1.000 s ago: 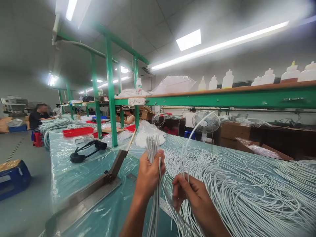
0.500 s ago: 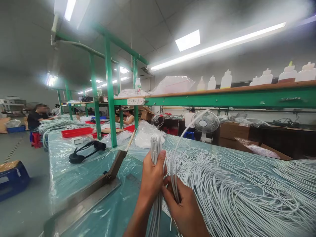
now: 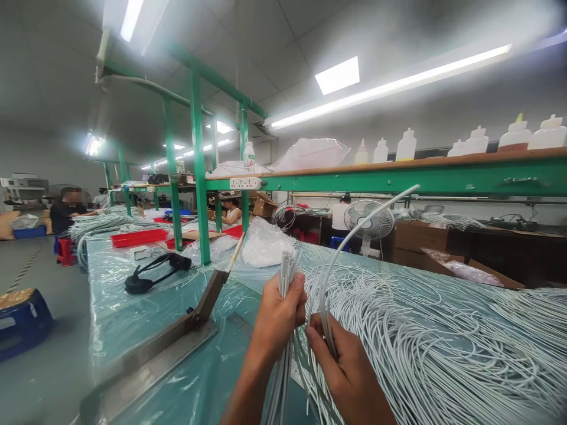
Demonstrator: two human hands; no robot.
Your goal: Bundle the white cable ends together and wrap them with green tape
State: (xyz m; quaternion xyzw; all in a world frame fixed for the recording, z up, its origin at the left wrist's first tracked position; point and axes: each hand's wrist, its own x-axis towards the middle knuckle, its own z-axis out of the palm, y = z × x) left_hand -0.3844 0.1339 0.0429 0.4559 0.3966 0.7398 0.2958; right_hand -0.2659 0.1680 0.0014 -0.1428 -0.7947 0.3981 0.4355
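My left hand (image 3: pixel 280 313) is closed round an upright bundle of white cables (image 3: pixel 287 268), whose cut ends stick up above the thumb. The lower part of that bundle hangs down past my wrist. Just right of it, my right hand (image 3: pixel 343 360) pinches a few loose white cables (image 3: pixel 326 283); one of them curves up and away to the right. A large heap of coiled white cable (image 3: pixel 398 330) spreads over the bench behind and right of my right hand.
A paper-cutter-like metal blade with a long handle (image 3: pixel 210 301) lies left of my hands. Beyond it are a black headset-like strap (image 3: pixel 155 273) and a red tray (image 3: pixel 139 238). A green shelf beam (image 3: pixel 381 180) crosses above the bench. Co-workers sit further back.
Both hands have shifted slightly right, the right hand moving a little away from the left. The loose cable end now reaches further up and to the right.
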